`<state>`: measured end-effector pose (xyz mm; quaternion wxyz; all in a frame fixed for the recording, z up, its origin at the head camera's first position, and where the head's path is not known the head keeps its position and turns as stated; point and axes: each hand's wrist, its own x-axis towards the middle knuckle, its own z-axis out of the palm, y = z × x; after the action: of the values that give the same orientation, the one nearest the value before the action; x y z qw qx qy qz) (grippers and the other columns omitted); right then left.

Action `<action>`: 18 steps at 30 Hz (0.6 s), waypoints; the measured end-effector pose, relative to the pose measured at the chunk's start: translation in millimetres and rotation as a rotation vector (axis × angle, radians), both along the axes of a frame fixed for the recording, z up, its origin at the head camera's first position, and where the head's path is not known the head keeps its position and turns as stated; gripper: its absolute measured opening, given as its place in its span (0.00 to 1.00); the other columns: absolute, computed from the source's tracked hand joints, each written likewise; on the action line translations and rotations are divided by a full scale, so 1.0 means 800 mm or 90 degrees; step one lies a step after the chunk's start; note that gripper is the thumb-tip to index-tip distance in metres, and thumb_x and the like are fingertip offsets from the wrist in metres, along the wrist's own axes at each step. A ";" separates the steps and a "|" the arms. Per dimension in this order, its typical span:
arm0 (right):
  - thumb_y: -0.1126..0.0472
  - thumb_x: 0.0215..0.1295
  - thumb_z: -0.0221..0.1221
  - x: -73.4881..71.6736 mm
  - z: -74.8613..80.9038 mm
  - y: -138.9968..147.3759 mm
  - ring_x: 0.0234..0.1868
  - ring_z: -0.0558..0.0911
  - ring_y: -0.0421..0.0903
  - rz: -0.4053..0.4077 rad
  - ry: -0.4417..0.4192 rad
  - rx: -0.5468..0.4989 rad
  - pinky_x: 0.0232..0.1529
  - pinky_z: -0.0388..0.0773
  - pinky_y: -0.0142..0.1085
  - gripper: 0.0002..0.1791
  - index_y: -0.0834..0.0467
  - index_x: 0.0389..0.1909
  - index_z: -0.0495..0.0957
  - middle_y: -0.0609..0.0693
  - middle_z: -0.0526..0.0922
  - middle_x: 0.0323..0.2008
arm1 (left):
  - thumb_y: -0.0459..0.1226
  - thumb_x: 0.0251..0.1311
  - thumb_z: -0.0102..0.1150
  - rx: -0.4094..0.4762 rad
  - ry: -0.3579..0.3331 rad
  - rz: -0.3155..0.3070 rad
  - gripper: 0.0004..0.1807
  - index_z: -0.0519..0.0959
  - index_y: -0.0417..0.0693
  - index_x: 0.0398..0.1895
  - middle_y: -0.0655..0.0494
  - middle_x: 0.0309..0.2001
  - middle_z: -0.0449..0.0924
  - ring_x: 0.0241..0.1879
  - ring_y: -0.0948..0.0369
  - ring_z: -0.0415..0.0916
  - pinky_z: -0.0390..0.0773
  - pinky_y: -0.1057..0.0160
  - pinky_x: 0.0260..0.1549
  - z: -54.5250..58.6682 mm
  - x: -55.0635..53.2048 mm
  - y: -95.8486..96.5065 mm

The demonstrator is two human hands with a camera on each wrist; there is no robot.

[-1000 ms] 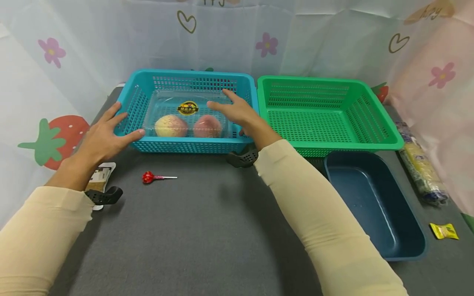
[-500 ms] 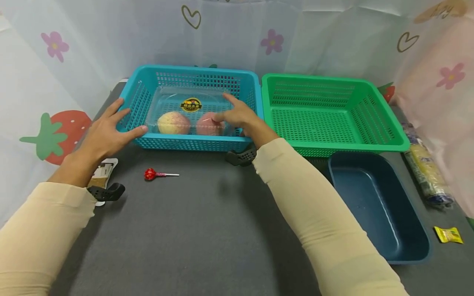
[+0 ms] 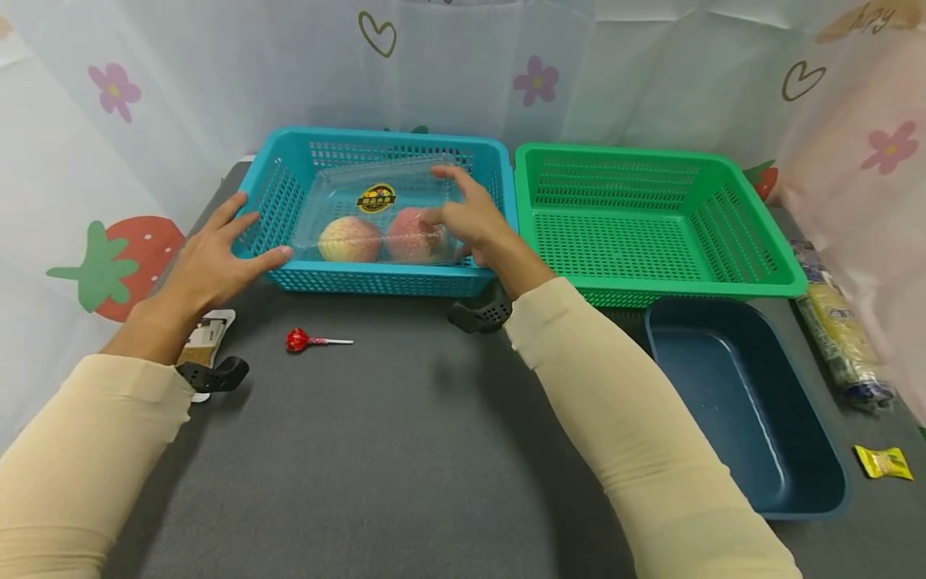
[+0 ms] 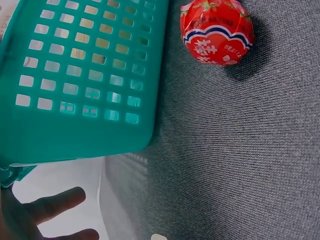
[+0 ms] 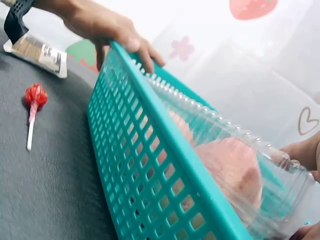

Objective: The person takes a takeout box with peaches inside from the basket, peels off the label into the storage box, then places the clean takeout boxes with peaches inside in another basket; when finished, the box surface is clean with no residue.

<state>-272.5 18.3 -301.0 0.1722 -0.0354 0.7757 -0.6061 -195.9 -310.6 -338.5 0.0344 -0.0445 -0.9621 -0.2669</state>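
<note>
In the blue basket [image 3: 383,280], in the head view, lies a clear plastic fruit box [image 3: 382,211] with a black-and-gold label. Two round pink-and-yellow fruits [image 3: 350,240] show through it. My right hand [image 3: 473,215] grips the box's right end, index finger on top and thumb at the near side. That end is tilted up above the left one. My left hand [image 3: 210,257] rests at the basket's front left corner, fingers spread and straight, thumb [image 5: 131,44] over the rim in the right wrist view.
A green basket [image 3: 665,289] stands right of the blue one. In front of it sits a dark blue tub [image 3: 723,418]. A red lollipop [image 3: 298,340], a flat packet [image 3: 206,342], a long yellow packet [image 3: 842,330] and a small yellow wrapper [image 3: 884,462] lie on the grey table.
My right hand has closed from a spread pose onto the fruit box and lifted its right end. My left hand has stayed at the basket corner.
</note>
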 end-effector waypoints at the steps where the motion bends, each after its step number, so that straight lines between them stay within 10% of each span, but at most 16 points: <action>1: 0.64 0.64 0.61 0.002 0.001 0.001 0.66 0.62 0.52 -0.008 0.009 -0.001 0.48 0.72 0.61 0.35 0.35 0.68 0.63 0.41 0.53 0.71 | 0.60 0.62 0.51 0.000 0.000 0.000 0.47 0.54 0.37 0.74 0.50 0.77 0.35 0.72 0.39 0.38 0.43 0.28 0.59 0.000 0.000 0.000; 12: 0.68 0.65 0.58 0.021 0.022 0.026 0.40 0.75 0.47 -0.072 0.061 -0.106 0.33 0.81 0.45 0.33 0.41 0.68 0.65 0.43 0.54 0.70 | 0.60 0.62 0.51 -0.002 0.004 -0.003 0.47 0.55 0.36 0.73 0.49 0.77 0.35 0.72 0.39 0.38 0.43 0.28 0.59 -0.001 -0.001 0.000; 18: 0.65 0.65 0.60 0.034 0.036 0.046 0.25 0.65 0.45 -0.093 0.072 -0.136 0.32 0.74 0.44 0.31 0.38 0.66 0.68 0.42 0.56 0.68 | 0.60 0.62 0.51 -0.008 0.004 0.000 0.47 0.55 0.36 0.73 0.49 0.77 0.36 0.71 0.38 0.38 0.45 0.28 0.59 0.000 0.000 0.002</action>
<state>-245.5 54.9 -272.2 0.0786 -0.0309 0.7155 -0.6935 -196.2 -308.9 -338.8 0.0375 -0.0453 -0.9636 -0.2606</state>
